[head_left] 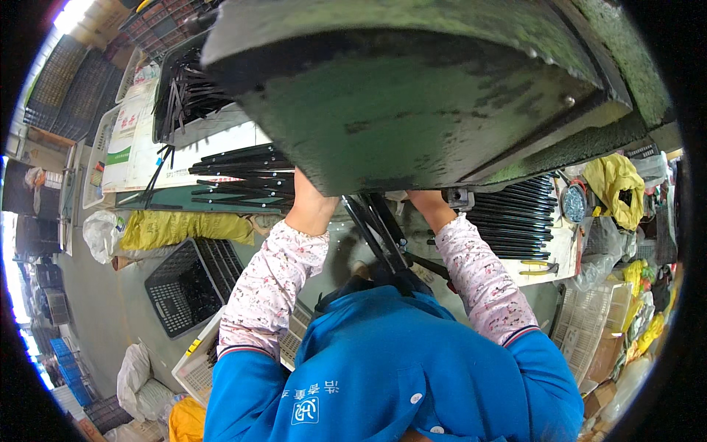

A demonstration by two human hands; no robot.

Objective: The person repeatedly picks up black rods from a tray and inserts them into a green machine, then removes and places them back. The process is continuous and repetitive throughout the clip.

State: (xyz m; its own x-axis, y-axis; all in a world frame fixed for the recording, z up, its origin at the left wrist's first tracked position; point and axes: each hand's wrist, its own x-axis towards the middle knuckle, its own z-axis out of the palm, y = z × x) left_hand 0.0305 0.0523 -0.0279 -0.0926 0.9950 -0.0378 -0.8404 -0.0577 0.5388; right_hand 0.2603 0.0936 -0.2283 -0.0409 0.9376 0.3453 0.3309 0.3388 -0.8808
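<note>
Both my arms, in floral sleeves, reach up under the green metal machine housing (420,118). My left hand (311,202) is beneath its lower edge, beside the ends of a pile of black rods (243,177); its fingers are hidden behind the housing. My right hand (433,208) is also partly covered by that edge, left of a row of black rods (515,221), and its fingers do not show. Between my hands, several long dark bars (375,232) slant down toward my lap. Whether either hand holds anything is hidden.
Pliers with yellow handles (540,268) lie on the right-hand table. A dark bin of thin black strips (193,92) stands at the far left. A black crate (184,287) sits on the floor at left, and a yellow bag (617,188) lies at far right.
</note>
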